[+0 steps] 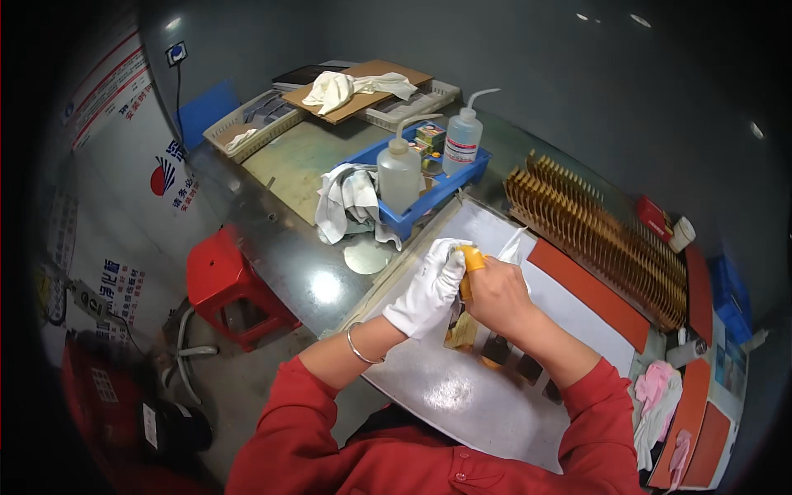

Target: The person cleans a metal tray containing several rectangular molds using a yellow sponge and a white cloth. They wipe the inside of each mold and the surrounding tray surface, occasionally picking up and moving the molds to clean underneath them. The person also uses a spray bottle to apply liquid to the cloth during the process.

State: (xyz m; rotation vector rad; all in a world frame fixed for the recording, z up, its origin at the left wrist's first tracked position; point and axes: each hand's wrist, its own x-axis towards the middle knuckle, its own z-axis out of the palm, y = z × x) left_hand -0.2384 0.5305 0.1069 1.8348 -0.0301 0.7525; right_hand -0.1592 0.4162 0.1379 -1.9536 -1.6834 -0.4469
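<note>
My left hand (429, 289) wears a white glove, and its fingers are curled closed. It meets my bare right hand (499, 297), also closed, over the white work board (437, 388). Smooth yellow-orange covering (473, 258) shows at the fingertips of my right hand; whether it is finger cots or a held thing is unclear. What lies between the fingers is hidden. A white cloth (513, 246) sticks up past my right knuckles. Under my right forearm several small dark square pieces (495, 351) lie on the board, beside a yellowish one (462, 332).
A blue tray (404, 221) holds squeeze bottles (399, 177) and small boxes, with a grey-white rag (351, 198) over its edge. Right of it stands a long brown slotted rack (602, 239). Cardboard (371, 78) lies across baskets behind. A red stool (227, 280) stands left.
</note>
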